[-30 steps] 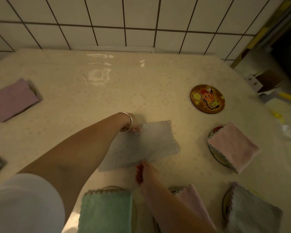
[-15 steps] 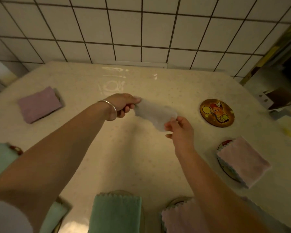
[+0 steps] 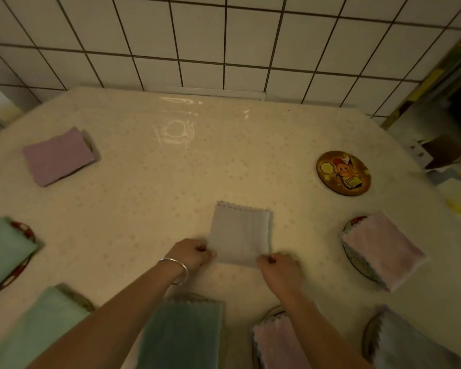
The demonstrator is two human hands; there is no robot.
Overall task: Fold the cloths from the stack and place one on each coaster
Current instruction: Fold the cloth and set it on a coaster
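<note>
A grey cloth, folded into a small square, lies flat on the table in front of me. My left hand pinches its near left corner and my right hand pinches its near right corner. A bare round coaster with a cartoon picture lies at the right rear. Folded cloths cover other coasters: pink at the right, pink and grey near right, dark green in front, and light green at the left.
A purple folded cloth lies at the far left and another light green cloth at the near left. A white tiled wall backs the table. Boxes and clutter sit off the table's right edge.
Both hands lifted the grey cloth off the table, folded it in the air, and have now laid it down as a smaller square, still pinching its near corners.
</note>
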